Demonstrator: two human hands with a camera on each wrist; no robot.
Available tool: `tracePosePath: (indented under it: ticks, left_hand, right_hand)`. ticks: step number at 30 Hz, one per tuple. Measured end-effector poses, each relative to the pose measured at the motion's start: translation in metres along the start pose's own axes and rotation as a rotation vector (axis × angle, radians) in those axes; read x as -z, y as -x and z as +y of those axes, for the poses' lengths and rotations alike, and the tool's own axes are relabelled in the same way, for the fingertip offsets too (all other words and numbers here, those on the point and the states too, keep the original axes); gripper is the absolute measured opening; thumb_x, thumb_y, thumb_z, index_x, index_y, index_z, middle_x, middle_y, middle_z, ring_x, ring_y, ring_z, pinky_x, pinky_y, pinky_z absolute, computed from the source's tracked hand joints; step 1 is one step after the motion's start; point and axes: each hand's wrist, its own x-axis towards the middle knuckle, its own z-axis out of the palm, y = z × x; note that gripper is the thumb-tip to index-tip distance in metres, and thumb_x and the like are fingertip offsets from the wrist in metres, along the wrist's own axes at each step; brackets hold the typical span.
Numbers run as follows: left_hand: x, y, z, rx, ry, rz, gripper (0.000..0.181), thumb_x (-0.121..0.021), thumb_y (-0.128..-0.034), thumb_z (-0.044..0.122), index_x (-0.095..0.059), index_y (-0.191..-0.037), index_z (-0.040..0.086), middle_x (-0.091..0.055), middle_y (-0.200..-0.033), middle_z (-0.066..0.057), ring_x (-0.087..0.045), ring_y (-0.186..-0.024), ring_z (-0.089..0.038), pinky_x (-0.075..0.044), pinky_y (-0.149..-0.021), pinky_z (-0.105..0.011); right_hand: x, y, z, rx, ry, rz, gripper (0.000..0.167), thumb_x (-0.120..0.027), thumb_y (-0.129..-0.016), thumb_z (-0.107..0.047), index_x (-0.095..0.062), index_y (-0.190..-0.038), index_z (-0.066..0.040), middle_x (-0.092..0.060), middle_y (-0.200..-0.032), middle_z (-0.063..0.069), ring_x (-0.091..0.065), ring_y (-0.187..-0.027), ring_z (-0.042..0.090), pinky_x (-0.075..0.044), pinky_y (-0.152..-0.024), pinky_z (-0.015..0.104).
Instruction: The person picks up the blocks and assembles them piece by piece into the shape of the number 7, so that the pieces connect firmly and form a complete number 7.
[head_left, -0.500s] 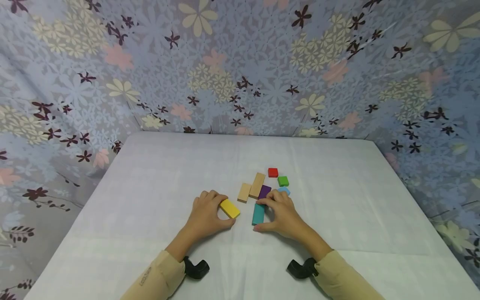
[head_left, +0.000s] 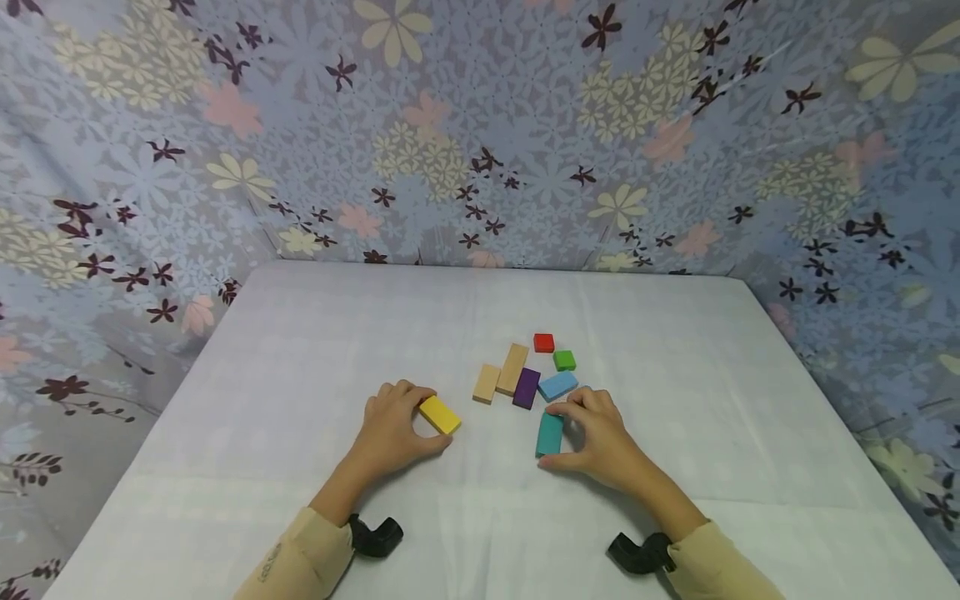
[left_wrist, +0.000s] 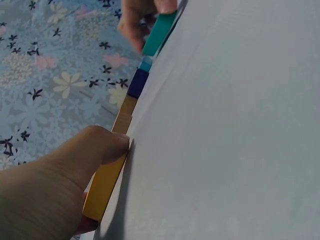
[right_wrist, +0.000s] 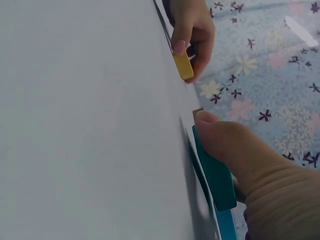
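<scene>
My left hand (head_left: 392, 427) pinches a yellow block (head_left: 439, 415) by its two ends, thumb at the near end and fingers at the far end. In the left wrist view that block (left_wrist: 104, 192) is seen edge-on, low against the white cloth. My right hand (head_left: 602, 440) holds a teal block (head_left: 550, 435) the same way, end to end. The right wrist view shows the thumb on the teal block (right_wrist: 215, 172). Beyond the hands lie a purple block (head_left: 527, 389), a light blue block (head_left: 558, 385) and two plain wooden blocks, one shorter (head_left: 486, 384), one longer (head_left: 513, 369).
A small red block (head_left: 543, 342) and a small green block (head_left: 564, 360) lie farther back on the white-covered table (head_left: 315, 333). A flowered cloth (head_left: 480, 125) hangs behind the table and along its sides. Each wrist carries a black device.
My right hand has moved right with the teal block, uncovering the purple and light blue blocks. My left hand has shifted left with the yellow block.
</scene>
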Motion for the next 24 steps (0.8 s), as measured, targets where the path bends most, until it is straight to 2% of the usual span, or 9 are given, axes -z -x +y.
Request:
tracePosePath:
  ticks: [6,16,24]
  left_hand:
    - [0.001,0.002,-0.002,0.016,0.004,-0.001,0.069,-0.082,-0.0716,0.052,-0.065,-0.126,0.013,-0.061,-0.11,-0.002,-0.047,-0.097,-0.02,-0.034,-0.08,-0.037]
    - [0.0,0.003,-0.003,0.012,0.025,0.003,0.07,-0.08,-0.0736,0.051,-0.062,-0.13,0.013,-0.062,-0.112,-0.002,-0.047,-0.099,-0.021,-0.034,-0.08,-0.038]
    - [0.0,0.002,-0.005,0.021,0.048,0.005,0.07,-0.081,-0.0737,0.051,-0.061,-0.129,0.014,-0.061,-0.111,-0.003,-0.047,-0.1,-0.022,-0.034,-0.083,-0.039]
  right_hand:
    - [0.004,0.01,0.01,-0.039,0.021,0.024,0.067,-0.09,-0.063,-0.05,-0.069,-0.119,-0.02,-0.048,-0.109,-0.003,-0.034,-0.107,0.016,-0.037,-0.086,0.04]
    - [0.002,0.015,0.016,-0.053,0.002,0.007,0.072,-0.088,-0.063,-0.057,-0.067,-0.121,-0.02,-0.051,-0.115,-0.002,-0.036,-0.11,0.017,-0.041,-0.088,0.042]
    - [0.001,0.015,0.016,-0.02,-0.017,-0.006,0.074,-0.086,-0.062,-0.061,-0.067,-0.119,-0.018,-0.055,-0.121,-0.003,-0.038,-0.114,0.018,-0.041,-0.092,0.046]
